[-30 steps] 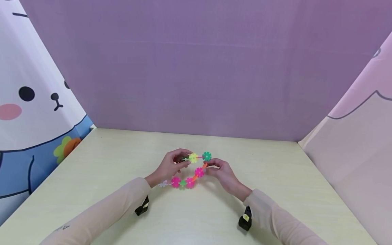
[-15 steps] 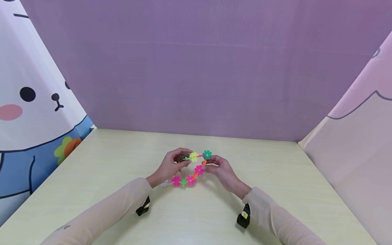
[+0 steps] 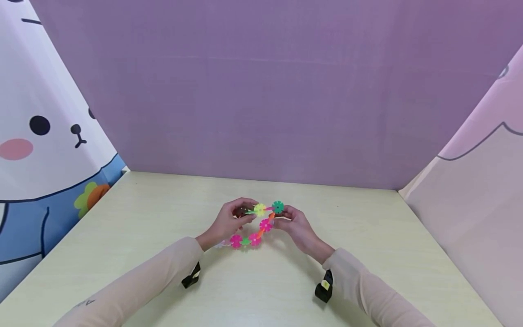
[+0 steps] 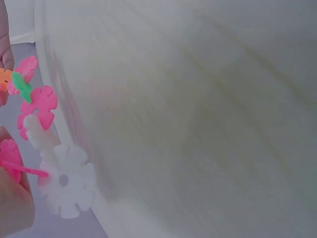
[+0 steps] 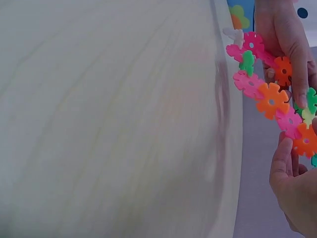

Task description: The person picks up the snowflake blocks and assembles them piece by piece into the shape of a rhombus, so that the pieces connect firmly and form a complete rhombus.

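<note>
A ring-like chain of interlocked plastic snowflake discs hangs between both hands above the table. My left hand (image 3: pixel 229 220) pinches it beside a yellow disc (image 3: pixel 259 210) and a green disc (image 5: pixel 311 101). With fingertips and thumb, my right hand (image 3: pixel 300 231) holds the chain near an orange disc (image 5: pixel 305 141), close to a teal disc (image 3: pixel 278 207). Pink discs (image 3: pixel 266 225) and a small green one (image 3: pixel 245 241) make up the lower, nearer side. At the left end, a white disc (image 4: pixel 69 181) shows large in the left wrist view. Fingers hide some links.
The pale wooden table (image 3: pixel 253 290) spreads all around the hands. Behind it rises a purple cloth panel (image 3: pixel 261 100). Printed cloths stand at the left (image 3: pixel 41 181) and right (image 3: pixel 478 195). Black wrist straps (image 3: pixel 324 290) hang below the sleeves.
My right hand and the teal disc have risen slightly in view. The lower pink discs have lifted a little too. Both hands keep their grip on the chain; the left hand has barely moved.
</note>
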Demonstrator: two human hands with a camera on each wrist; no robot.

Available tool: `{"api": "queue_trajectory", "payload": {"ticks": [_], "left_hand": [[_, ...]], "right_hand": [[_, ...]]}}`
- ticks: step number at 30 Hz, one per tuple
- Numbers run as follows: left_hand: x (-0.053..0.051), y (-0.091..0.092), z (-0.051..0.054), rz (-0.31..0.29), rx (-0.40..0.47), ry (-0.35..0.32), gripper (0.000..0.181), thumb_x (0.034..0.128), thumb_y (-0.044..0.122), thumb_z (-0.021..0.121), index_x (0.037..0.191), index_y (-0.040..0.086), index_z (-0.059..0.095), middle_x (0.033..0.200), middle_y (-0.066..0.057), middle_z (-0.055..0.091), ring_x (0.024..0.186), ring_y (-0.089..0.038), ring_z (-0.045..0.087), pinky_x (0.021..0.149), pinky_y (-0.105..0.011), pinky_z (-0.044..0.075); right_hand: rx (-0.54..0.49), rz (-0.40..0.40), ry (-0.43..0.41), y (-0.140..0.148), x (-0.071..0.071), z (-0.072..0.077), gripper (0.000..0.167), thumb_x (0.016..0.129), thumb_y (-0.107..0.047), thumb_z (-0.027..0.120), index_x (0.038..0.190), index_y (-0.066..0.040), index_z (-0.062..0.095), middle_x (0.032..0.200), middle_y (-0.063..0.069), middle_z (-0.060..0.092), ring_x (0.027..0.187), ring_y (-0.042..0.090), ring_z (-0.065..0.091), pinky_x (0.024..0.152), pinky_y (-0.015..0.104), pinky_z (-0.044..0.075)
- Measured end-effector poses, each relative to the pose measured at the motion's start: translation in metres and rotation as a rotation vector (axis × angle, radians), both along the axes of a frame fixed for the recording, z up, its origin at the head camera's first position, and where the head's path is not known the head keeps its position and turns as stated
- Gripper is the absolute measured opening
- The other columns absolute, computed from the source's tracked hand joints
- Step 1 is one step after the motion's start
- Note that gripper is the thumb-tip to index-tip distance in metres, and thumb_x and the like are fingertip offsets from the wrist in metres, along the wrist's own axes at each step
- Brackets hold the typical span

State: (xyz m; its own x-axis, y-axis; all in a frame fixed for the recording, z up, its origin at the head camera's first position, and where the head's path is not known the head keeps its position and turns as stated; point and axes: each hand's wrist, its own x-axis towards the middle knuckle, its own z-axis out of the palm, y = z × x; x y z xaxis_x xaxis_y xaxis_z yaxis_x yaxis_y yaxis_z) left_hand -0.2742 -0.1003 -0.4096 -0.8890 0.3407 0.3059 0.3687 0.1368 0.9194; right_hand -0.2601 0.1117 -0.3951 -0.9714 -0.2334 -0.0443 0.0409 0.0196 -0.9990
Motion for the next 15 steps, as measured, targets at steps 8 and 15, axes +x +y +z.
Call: {"api": "queue_trajectory", "payload": {"ticks": [8, 15], "left_hand": [[0.0016, -0.0001, 0.0006, -0.011, -0.011, -0.016, 0.031, 0.0841, 0.013, 0.065, 0.114, 0.02, 0.06, 0.103, -0.006, 0.064, 0.072, -0.036, 0.052, 0.051, -0.029, 0.049], [0.0044, 0.0002, 0.0009, -0.012, -0.006, -0.002, 0.032, 0.0844, 0.013, 0.064, 0.116, 0.014, 0.059, 0.102, -0.011, 0.063, 0.072, -0.036, 0.052, 0.05, -0.026, 0.047]], "right_hand": [[-0.006, 0.0, -0.007, 0.001, 0.0009, -0.0008, 0.039, 0.082, 0.004, 0.057, 0.12, 0.004, 0.048, 0.111, 0.017, 0.057, 0.089, 0.012, 0.06, 0.084, 0.031, 0.052], [-0.015, -0.028, -0.004, 0.0014, 0.0014, -0.0018, 0.035, 0.081, 0.005, 0.058, 0.116, 0.003, 0.052, 0.108, 0.013, 0.059, 0.09, 0.014, 0.06, 0.084, 0.032, 0.052]]}}
